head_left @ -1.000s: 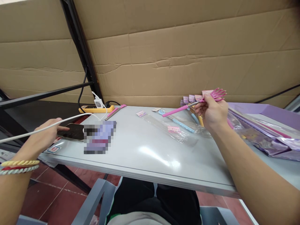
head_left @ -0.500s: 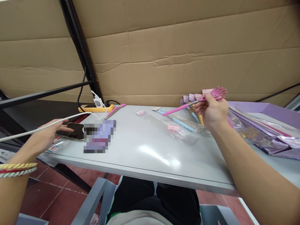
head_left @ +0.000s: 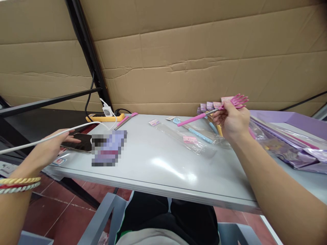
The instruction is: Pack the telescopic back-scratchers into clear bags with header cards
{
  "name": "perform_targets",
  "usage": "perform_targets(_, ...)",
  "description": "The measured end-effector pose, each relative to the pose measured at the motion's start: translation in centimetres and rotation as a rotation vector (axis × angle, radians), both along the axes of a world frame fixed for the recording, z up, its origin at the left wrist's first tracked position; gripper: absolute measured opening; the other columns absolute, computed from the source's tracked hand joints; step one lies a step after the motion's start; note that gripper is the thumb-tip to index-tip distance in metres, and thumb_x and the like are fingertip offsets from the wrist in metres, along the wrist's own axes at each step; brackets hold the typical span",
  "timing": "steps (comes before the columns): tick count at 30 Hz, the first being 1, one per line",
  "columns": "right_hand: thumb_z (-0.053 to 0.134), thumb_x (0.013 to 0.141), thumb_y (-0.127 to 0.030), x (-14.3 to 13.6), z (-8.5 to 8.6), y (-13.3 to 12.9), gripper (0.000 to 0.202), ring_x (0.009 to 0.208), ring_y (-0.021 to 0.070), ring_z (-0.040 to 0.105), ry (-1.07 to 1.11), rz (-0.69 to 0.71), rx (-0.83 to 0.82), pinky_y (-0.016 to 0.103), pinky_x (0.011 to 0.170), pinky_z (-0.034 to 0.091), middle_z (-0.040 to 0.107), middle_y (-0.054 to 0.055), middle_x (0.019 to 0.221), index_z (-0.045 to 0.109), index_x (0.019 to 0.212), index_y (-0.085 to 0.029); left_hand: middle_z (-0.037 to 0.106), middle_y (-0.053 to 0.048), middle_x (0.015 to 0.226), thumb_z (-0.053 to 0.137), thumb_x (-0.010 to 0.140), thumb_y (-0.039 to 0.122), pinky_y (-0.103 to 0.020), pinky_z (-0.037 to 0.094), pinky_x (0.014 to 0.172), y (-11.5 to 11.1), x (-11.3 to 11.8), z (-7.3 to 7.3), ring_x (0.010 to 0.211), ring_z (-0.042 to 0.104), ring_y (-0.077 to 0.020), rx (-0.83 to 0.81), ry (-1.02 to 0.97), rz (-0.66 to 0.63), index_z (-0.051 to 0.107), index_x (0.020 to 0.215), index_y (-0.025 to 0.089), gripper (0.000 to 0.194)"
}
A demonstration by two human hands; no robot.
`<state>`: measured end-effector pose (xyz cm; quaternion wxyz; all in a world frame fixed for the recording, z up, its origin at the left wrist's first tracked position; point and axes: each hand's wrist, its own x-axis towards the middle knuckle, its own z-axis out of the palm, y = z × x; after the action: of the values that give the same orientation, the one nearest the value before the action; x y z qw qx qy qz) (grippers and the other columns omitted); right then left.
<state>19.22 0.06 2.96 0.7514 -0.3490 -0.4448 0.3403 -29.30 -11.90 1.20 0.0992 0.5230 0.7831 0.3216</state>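
At the left end of the table, my left hand (head_left: 52,147) grips the near-left end of a dark phone (head_left: 81,142), with its fingers over the edge. A white cable (head_left: 84,125) crosses in front of that wrist. On the right side, my right hand (head_left: 233,120) is closed around a pink back scratcher (head_left: 192,119) just below its claw head. The claw points up and right, and the pink handle slants down to the left above the table. Behind and below it lie a blue back scratcher (head_left: 199,135) in clear wrap and a clear plastic sleeve (head_left: 173,136) with labels.
A pixelated purple item (head_left: 109,149) lies beside the phone. Farther back are a yellow power strip (head_left: 102,118) with a white charger and a pink back scratcher (head_left: 126,119). A purple box (head_left: 293,119) holding packets stands at the right. A cardboard wall (head_left: 178,54) rises behind.
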Motion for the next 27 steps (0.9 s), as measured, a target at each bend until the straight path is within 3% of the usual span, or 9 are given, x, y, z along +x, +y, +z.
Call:
perform_targets(5, 0.057, 0.083, -0.021, 0.0, 0.1, 0.0, 0.027, 0.028, 0.0104, 0.048, 0.006, -0.007, -0.002, 0.017, 0.026, 0.035, 0.058, 0.002, 0.042, 0.055, 0.058, -0.012, 0.065, -0.011, 0.119, 0.026, 0.080, 0.049, -0.030, 0.050, 0.079, -0.1, 0.8, 0.2, 0.114, 0.053, -0.0250, 0.006, 0.017, 0.078, 0.059, 0.103, 0.014, 0.053)
perform_targets(11, 0.056, 0.084, -0.019, 0.0, 0.1, 0.0, 0.026, 0.028, 0.0110, 0.049, 0.016, 0.000, 0.000, 0.018, 0.028, 0.038, 0.058, 0.002, 0.043, 0.055, 0.058, -0.012, 0.070, -0.010, 0.104, 0.027, 0.079, 0.051, -0.032, 0.050, 0.077, -0.1, 0.9, 0.2, 0.104, 0.058, -0.0259, 0.024, 0.070, 0.107, 0.061, 0.095, 0.016, 0.050)
perform_targets(16, 0.053, 0.086, -0.017, -0.2, 0.2, -0.1, 0.026, 0.028, 0.0113, 0.048, 0.014, -0.002, -0.002, 0.018, 0.027, 0.036, 0.058, 0.002, 0.043, 0.055, 0.060, -0.012, 0.070, -0.008, 0.106, 0.026, 0.081, 0.056, -0.032, 0.049, 0.075, 0.0, 0.2, -0.2, 0.088, 0.063, -0.0239, -0.040, 0.122, 0.126, 0.062, 0.087, 0.017, 0.053)
perform_targets(22, 0.047, 0.086, -0.013, -0.3, 0.2, -0.1, 0.028, 0.027, 0.0111, 0.047, 0.010, -0.008, -0.001, 0.018, 0.026, 0.034, 0.057, 0.002, 0.042, 0.055, 0.059, -0.013, 0.070, -0.008, 0.105, 0.025, 0.080, 0.054, -0.035, 0.045, 0.084, 0.1, 0.1, -0.2, 0.089, 0.061, -0.0251, -0.059, 0.191, 0.121, 0.063, 0.090, 0.017, 0.054)
perform_targets(27, 0.050, 0.086, -0.015, -0.1, 0.1, -0.1, 0.027, 0.028, 0.0110, 0.048, 0.002, -0.006, 0.001, 0.018, 0.027, 0.036, 0.057, 0.002, 0.042, 0.054, 0.059, -0.012, 0.069, -0.009, 0.107, 0.029, 0.079, 0.049, -0.027, 0.048, 0.067, -0.1, 0.6, 0.0, 0.099, 0.058, -0.0241, 0.070, 0.082, 0.118, 0.057, 0.104, 0.017, 0.049)
